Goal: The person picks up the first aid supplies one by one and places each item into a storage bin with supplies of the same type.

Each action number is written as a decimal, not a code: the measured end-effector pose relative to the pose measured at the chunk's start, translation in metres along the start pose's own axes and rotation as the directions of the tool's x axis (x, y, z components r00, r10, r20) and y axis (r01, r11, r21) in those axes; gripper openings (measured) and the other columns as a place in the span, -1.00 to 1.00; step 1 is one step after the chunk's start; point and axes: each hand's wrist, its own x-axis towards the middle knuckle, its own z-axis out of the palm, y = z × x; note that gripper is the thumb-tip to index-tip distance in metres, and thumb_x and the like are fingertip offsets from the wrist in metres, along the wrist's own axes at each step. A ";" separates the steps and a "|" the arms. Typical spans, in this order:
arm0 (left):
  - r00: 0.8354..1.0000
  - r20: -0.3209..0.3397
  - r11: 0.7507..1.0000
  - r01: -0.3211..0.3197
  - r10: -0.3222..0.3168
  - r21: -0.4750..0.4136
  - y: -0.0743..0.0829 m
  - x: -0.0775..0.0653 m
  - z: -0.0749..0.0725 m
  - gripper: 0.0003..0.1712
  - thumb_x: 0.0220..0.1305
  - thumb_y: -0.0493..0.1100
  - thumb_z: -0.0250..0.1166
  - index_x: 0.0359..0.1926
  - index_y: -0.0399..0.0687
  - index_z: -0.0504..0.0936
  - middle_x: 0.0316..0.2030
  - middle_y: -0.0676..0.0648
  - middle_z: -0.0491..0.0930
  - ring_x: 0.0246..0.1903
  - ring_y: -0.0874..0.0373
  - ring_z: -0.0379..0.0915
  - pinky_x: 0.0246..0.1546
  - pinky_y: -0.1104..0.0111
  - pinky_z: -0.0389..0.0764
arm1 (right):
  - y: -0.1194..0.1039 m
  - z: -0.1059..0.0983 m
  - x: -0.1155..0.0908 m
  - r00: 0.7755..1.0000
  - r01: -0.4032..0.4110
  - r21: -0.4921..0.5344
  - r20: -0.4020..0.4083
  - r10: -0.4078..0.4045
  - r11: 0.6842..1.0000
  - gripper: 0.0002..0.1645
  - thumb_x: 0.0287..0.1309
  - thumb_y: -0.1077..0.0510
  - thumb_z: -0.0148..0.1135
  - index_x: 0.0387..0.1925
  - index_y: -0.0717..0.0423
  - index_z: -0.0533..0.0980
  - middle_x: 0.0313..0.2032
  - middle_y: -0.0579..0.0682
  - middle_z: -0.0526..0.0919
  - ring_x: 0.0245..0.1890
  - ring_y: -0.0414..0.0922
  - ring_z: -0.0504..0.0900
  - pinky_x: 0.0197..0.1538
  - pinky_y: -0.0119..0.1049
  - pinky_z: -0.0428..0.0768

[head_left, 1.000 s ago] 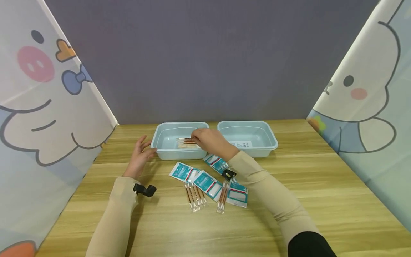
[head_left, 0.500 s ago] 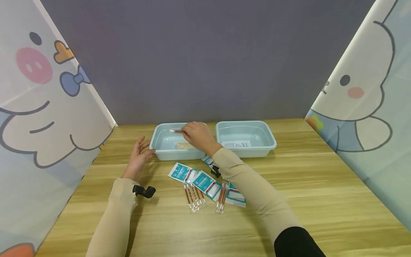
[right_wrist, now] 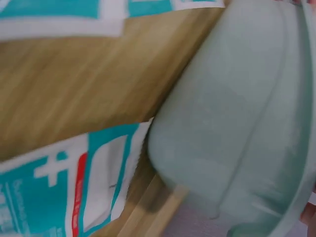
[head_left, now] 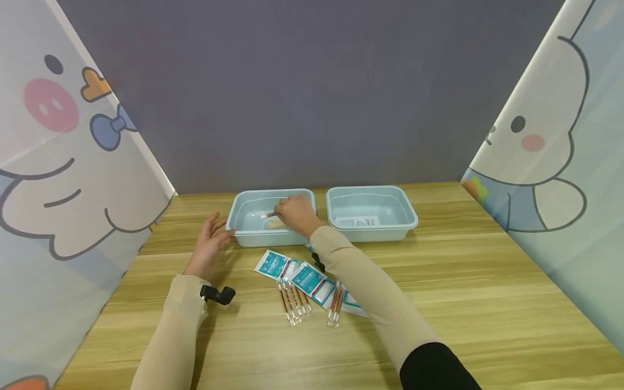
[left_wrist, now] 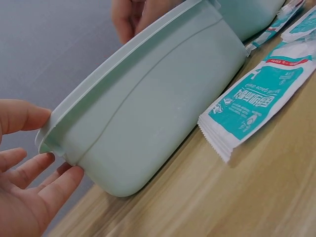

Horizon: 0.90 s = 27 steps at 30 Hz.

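Since the earlier head frame, the right hand (head_left: 294,212) and its clear-wrapped bundle of brown-stemmed cotton swabs (head_left: 268,215) have come down into the left light-blue rectangular plastic bin (head_left: 260,239), by the desk's (head_left: 487,303) far edge. Right fingers pinch the bundle's right end; fingertips hidden. Touching the pale thin sticks (head_left: 277,223) or not: can't tell. Left hand (head_left: 208,246) grips the near-left corner, thumb and fingers either side of the rim. I'd hold that brace, lay the bundle flat alongside the sticks, then let go. Teal-and-white packets (head_left: 312,279) lie nearer the desk's front edge.
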 end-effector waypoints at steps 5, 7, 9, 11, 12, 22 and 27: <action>1.000 -0.003 0.999 0.005 -0.005 -0.037 -0.004 0.000 0.001 -0.10 0.45 -0.35 0.13 0.56 -0.25 -0.25 0.48 -0.30 -0.02 0.21 0.00 0.30 0.19 0.46 0.52 | -0.003 0.004 0.002 0.992 -0.022 0.002 0.123 0.021 1.000 -0.78 0.43 0.01 0.17 -0.19 -0.19 0.73 -0.27 -0.21 0.70 -0.30 -0.17 0.61 -0.32 -0.31 0.59; 1.000 -0.009 0.999 0.004 -0.004 -0.054 -0.004 0.000 0.002 -0.13 0.44 -0.36 0.13 0.56 -0.27 -0.21 0.48 -0.29 -0.01 0.24 -0.04 0.27 0.18 0.47 0.53 | -0.003 0.005 0.004 0.985 -0.038 0.014 0.167 0.035 0.999 -0.78 0.45 0.01 0.15 -0.16 -0.19 0.73 -0.24 -0.20 0.70 -0.27 -0.17 0.62 -0.26 -0.30 0.62; 1.000 -0.011 0.998 0.003 -0.004 -0.059 -0.004 0.000 0.003 -0.15 0.45 -0.37 0.12 0.55 -0.28 -0.19 0.48 -0.29 -0.01 0.26 -0.07 0.24 0.17 0.48 0.53 | -0.002 0.004 0.006 0.979 -0.058 0.036 0.199 0.049 0.998 -0.78 0.44 0.02 0.16 -0.15 -0.18 0.72 -0.22 -0.19 0.70 -0.24 -0.15 0.64 -0.20 -0.26 0.64; 1.000 -0.009 0.998 0.008 -0.009 -0.057 -0.004 0.000 0.003 -0.16 0.46 -0.36 0.11 0.56 -0.27 -0.19 0.48 -0.27 -0.02 0.28 -0.09 0.21 0.17 0.48 0.53 | -0.001 0.003 0.008 0.970 -0.081 0.061 0.233 0.065 0.995 -0.79 0.44 0.04 0.17 -0.16 -0.16 0.73 -0.22 -0.18 0.72 -0.22 -0.14 0.64 -0.16 -0.22 0.64; 1.000 -0.007 0.999 0.010 -0.011 -0.052 -0.003 0.000 0.003 -0.16 0.47 -0.36 0.10 0.56 -0.26 -0.19 0.49 -0.27 -0.03 0.29 -0.09 0.20 0.18 0.48 0.52 | 0.000 0.003 0.008 0.966 -0.093 0.072 0.246 0.072 0.993 -0.80 0.43 0.06 0.18 -0.17 -0.14 0.73 -0.22 -0.17 0.72 -0.21 -0.14 0.65 -0.16 -0.22 0.65; 1.000 -0.010 0.998 0.012 -0.013 -0.057 -0.002 0.001 0.002 -0.18 0.49 -0.35 0.08 0.55 -0.29 -0.18 0.48 -0.26 -0.03 0.24 -0.01 0.26 0.19 0.47 0.51 | 0.007 0.005 0.008 0.945 -0.143 0.117 0.311 0.100 0.983 -0.79 0.36 0.06 0.27 -0.04 -0.08 0.72 -0.12 -0.13 0.74 -0.13 -0.13 0.69 -0.14 -0.27 0.73; 1.000 -0.011 0.998 0.003 -0.003 -0.058 -0.003 0.001 0.003 -0.20 0.49 -0.34 0.09 0.54 -0.34 -0.16 0.48 -0.29 -0.02 0.23 0.00 0.28 0.17 0.48 0.53 | 0.006 0.002 0.009 0.945 -0.144 0.131 0.312 0.097 0.981 -0.73 0.35 0.03 0.29 0.02 -0.07 0.68 -0.12 -0.09 0.74 -0.16 -0.12 0.69 -0.19 -0.27 0.74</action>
